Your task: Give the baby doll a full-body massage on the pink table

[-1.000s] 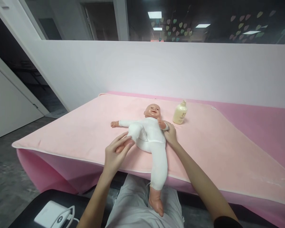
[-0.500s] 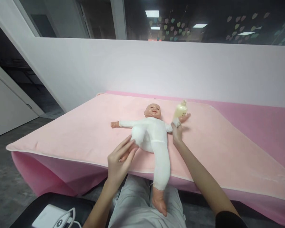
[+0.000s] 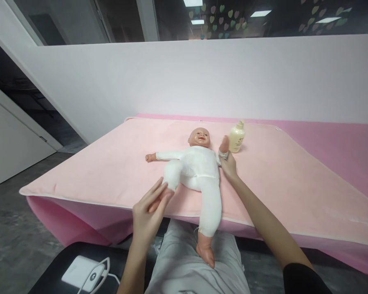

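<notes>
A baby doll (image 3: 199,161) with a white cloth body lies on its back on a pale pink blanket (image 3: 110,163), head away from me. My left hand (image 3: 150,208) is wrapped round the doll's bent leg at the foot, on the left side. With my right hand (image 3: 229,163) I grip the doll's arm at the wrist, and its small hand points up above my fingers. The doll's other leg hangs straight over the table's near edge, its foot above my lap. Its other arm stretches out to the left on the blanket.
A pale yellow pump bottle (image 3: 237,136) stands upright just behind my right hand. Beyond the table rises a white wall (image 3: 184,81) with a window above. At lower left, a white device (image 3: 82,272) with a cable rests on a black seat (image 3: 58,269).
The doll's held arm has swung upward and inward, away from the bottle. Its bent leg has come down and left with my left hand. The camera view has shifted slightly.
</notes>
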Available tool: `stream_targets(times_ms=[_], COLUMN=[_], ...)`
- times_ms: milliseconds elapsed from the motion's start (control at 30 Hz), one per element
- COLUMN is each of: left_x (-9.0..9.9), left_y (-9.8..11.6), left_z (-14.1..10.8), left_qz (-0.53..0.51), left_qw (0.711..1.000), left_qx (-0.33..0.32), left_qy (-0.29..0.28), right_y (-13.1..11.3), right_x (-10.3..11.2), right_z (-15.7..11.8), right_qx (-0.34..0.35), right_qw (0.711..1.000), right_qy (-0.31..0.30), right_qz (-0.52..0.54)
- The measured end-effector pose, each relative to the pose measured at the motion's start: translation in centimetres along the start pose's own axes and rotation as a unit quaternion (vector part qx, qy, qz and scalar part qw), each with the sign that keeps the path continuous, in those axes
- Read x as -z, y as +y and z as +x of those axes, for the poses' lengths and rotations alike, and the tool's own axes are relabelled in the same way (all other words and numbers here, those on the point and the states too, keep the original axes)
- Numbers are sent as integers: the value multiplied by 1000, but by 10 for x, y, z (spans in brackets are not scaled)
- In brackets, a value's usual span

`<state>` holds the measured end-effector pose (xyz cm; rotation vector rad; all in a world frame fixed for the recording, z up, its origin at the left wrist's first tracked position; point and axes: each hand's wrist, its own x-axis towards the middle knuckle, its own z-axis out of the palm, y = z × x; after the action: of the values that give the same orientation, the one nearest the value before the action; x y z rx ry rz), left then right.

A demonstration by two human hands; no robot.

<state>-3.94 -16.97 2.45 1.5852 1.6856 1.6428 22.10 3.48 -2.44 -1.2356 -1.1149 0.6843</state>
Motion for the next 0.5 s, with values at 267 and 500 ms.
stream_targets(times_ms=[267,500], left_x=[25,-72], left_y=[13,2], left_z=[-28,76], left_qz=[18,-4], left_qw=[1000,997], left_qx=[-11,-53], left_qy=[-6,-56], right_y=[2,-9], right_x=[9,4], right_z=[14,-10], right_qx=[-206,139], right_qw=[956,971], right_qy=[80,-124], right_qz=[191,-149])
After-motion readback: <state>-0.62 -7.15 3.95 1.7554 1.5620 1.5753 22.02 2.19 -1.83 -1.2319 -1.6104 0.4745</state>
